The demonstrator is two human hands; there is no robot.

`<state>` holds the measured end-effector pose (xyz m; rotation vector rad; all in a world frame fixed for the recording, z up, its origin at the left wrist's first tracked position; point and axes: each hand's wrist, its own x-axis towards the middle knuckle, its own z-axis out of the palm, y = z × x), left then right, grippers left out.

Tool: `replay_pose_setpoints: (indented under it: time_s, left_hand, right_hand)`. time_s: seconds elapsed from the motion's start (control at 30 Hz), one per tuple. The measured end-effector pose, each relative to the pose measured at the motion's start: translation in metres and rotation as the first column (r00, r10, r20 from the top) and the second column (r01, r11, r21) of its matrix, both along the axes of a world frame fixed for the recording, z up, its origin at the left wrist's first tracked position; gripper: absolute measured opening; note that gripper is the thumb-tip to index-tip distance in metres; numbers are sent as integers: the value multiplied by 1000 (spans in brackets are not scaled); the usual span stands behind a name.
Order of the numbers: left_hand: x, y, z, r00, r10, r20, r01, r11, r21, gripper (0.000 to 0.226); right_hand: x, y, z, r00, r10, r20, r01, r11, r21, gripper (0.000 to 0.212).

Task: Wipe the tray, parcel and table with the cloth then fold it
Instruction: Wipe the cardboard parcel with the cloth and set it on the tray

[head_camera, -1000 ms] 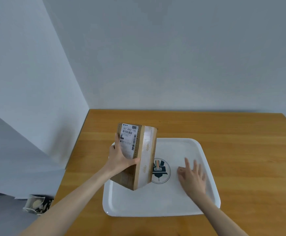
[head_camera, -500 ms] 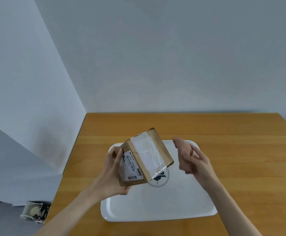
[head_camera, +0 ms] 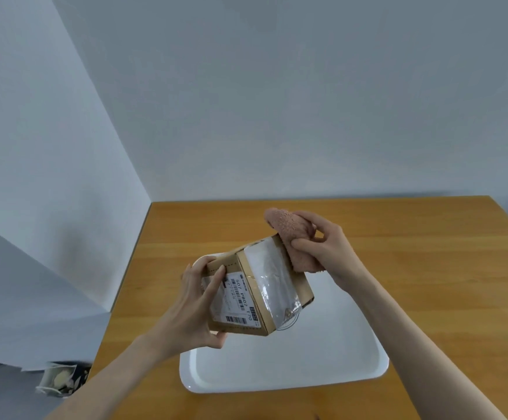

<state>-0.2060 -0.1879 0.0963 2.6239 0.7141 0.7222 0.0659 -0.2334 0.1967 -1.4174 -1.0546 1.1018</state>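
While the parcel (head_camera: 255,295) is lifted clear of the white tray (head_camera: 277,389) and tipped on one corner, the step in hand appears to be wiping the box itself. It would go best if the pink cloth (head_camera: 289,225) were drawn in long strokes down the glossy taped face, from the far top corner toward the near edge. The holding hand should brace against each push, so the carton does not twist or drop onto the tray below. A flatter pad of cloth would cover more than the present bunch, and the box will need turning so each face, the labelled one included, gets its pass. The left hand (head_camera: 192,307) grips the near left end of the parcel, fingers spread over the label side and thumb hooked under the lower corner, forearm rising from the lower left. The right hand (head_camera: 328,247) is curled round the gathered cloth, with the thumb across its front. It presses the cloth to the parcel's upper far corner, wrist bent inward. The two hands are apart, one at each end of the box, above the wooden table (head_camera: 428,268) on which the tray sits.
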Motion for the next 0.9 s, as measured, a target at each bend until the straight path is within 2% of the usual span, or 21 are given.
replay_pose_setpoints:
  time_s: [0.07,0.13,0.2,0.3,0.4,0.5,0.6,0.67,0.77,0.83,0.9]
  left_hand:
    - [3,-6,3,998,10,67,-5,997,-78,130]
    - [5,-9,6,977,130,167,-72,946,-316,135]
    - [7,-9,13,915,308,261,-82,775,-627,136]
    - [8,-2,21,801,471,369,104,499,-861,125]
    - [11,3,22,736,552,391,278,280,-919,113]
    - [11,7,15,710,606,359,345,145,-927,102]
    - [7,10,12,645,696,315,406,37,-913,100]
    - [10,8,14,611,737,289,422,6,-907,90]
    - [17,4,19,597,763,248,427,-41,-903,64]
    - [20,5,20,611,758,230,384,-29,-923,69]
    - [25,7,23,662,713,233,304,30,-952,81]
  right_hand:
    - [2,3,1,995,38,-89,-41,999,-36,46]
    - [6,2,-4,945,-57,-322,39,997,-62,45]
    - [11,-1,-16,872,-168,-459,149,986,-79,47]
    - [0,-11,-24,882,-142,-449,118,990,-82,46]
    - [-20,-21,-13,926,-5,-377,-14,999,-47,47]
    - [-24,-24,-8,993,58,-99,-57,998,16,48]
    - [-23,-33,-3,994,61,93,-67,995,72,49]
    - [-24,-37,-3,982,50,180,-62,996,64,47]
    - [-21,-33,1,998,-49,40,45,993,110,45]
    - [-11,-21,6,995,-94,18,90,983,162,46]
    - [-5,-4,14,991,-46,129,25,987,156,48]
